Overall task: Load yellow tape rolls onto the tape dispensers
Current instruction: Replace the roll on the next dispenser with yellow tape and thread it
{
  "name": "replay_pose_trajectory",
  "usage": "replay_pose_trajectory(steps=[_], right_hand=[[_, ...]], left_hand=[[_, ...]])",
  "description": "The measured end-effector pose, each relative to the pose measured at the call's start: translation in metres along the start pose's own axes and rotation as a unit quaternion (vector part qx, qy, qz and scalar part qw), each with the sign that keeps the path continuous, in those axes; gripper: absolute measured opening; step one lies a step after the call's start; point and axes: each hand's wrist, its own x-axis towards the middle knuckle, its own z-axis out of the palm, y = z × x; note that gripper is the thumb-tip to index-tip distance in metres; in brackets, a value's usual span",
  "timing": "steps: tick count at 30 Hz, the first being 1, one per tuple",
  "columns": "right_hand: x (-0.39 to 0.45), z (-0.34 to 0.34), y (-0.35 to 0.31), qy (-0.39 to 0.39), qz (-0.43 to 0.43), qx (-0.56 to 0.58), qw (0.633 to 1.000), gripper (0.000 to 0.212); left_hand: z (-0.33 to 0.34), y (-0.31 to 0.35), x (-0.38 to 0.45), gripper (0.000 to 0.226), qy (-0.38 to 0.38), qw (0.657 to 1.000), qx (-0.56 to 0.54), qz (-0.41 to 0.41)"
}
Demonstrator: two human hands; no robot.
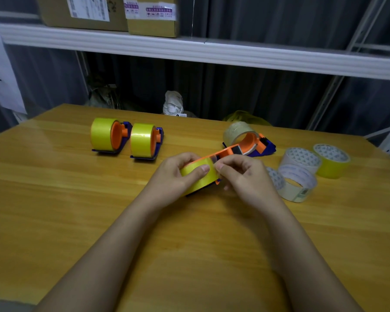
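Observation:
At the middle of the wooden table (77, 221) my left hand (173, 176) grips a yellow tape roll (200, 179) mounted on an orange dispenser (225, 153). My right hand (243, 176) pinches at the roll's top edge, thumb and forefinger meeting beside my left thumb. Two loaded dispensers (108, 136) (145, 140), orange and blue with yellow rolls, stand side by side at the back left. A loose yellow roll (331, 162) lies at the right.
A fourth orange and blue dispenser (257, 144) with a clear tape roll (236, 131) sits behind my hands. Three white rolls (298, 183) cluster at the right. A white shelf (189, 50) with cardboard boxes (99, 12) runs above the table's far edge.

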Motion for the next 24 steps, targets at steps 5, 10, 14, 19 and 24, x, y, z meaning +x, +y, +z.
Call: replay_pose_trajectory(steps=[5,10,14,19,24], right_hand=[[-0.0001,-0.0012,0.0014,-0.001,-0.013,0.019,1.0,0.016],[-0.0046,0.0042,-0.0015,0.03,-0.046,-0.034,0.998,0.011],[-0.0028,0.0027,-0.0008,0.003,-0.06,-0.036,0.998,0.014],[-0.001,0.0024,0.0022,-0.003,-0.057,-0.071,0.996,0.031],[-0.0009,-0.0018,0.0023,0.0,-0.053,-0.032,0.998,0.016]], left_hand=[[0.0018,-0.0019,0.0008,0.017,0.0,1.0,0.024,0.004],[0.0024,-0.0004,0.0002,0.024,0.001,0.999,0.048,0.017],[0.0028,-0.0013,0.0009,0.035,0.008,0.997,0.068,0.024],[0.0029,-0.0029,0.0008,0.04,0.015,0.997,0.068,0.024],[0.0037,-0.0015,-0.0013,0.041,0.016,0.998,0.059,0.02]])
